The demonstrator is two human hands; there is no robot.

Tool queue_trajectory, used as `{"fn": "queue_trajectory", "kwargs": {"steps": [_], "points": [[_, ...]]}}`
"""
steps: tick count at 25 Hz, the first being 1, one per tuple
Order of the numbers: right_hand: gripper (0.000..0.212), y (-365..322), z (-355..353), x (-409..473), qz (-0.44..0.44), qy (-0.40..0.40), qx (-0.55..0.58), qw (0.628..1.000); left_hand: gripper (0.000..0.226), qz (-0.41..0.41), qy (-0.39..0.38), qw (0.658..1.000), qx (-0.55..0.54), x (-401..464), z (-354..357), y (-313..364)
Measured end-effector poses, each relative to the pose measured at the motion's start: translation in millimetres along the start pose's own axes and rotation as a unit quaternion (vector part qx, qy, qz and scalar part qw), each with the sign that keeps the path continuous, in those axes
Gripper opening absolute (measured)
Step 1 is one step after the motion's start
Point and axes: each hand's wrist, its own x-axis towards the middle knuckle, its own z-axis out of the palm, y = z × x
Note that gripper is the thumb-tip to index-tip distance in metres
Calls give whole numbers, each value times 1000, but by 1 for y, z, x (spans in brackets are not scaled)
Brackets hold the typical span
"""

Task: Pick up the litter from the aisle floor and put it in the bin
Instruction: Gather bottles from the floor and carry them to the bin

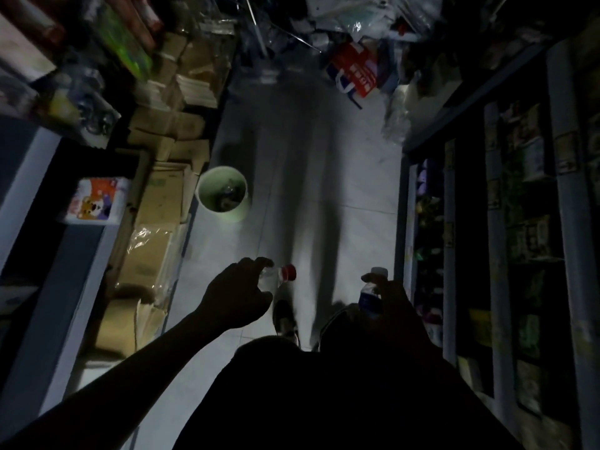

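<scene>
The left hand (pixel 238 292) curls its fingers around a clear bottle with a red cap (pixel 287 273); the right hand (pixel 391 295) clamps a bottle with a blue label (pixel 370 297), its writing too blurred to read. Ahead lies a narrow strip of pale aisle floor (pixel 311 177), hemmed by stacked cardboard boxes (pixel 156 222) on the left and shelving (pixel 506 222) on the right. The pale green bin (pixel 238 211) stands far left, just beside the boxes, with litter inside. A red-and-white bag (pixel 355 74) lies at the far end, its print illegible
</scene>
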Motion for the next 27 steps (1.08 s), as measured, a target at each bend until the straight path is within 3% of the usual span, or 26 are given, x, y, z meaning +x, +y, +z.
{"fn": "queue_trajectory", "kwargs": {"steps": [4,7,9,14,18,22,27], "points": [[62,9,-27,60,47,11,13,999,66,27,-12,999,23,92,-37,34],[80,18,-57,134,39,-25,3,999,66,16,-9,1000,19,151,-56,57],[78,12,-82,190,38,-41,4,998,64,-12,-11,1000,3,184,-69,71],[72,-36,-123,323,-53,-90,-23,994,51,-61,5,997,-50,233,-93,86],[66,-93,-126,411,-105,-164,-32,980,51,-144,23,985,-94,253,-117,67],[62,-154,-102,479,-133,-231,-76,961,83,-215,40,961,-168,276,-144,27],[65,-223,-52,530,-154,-296,-100,937,54,-313,74,908,-267,309,-177,-29]]}}
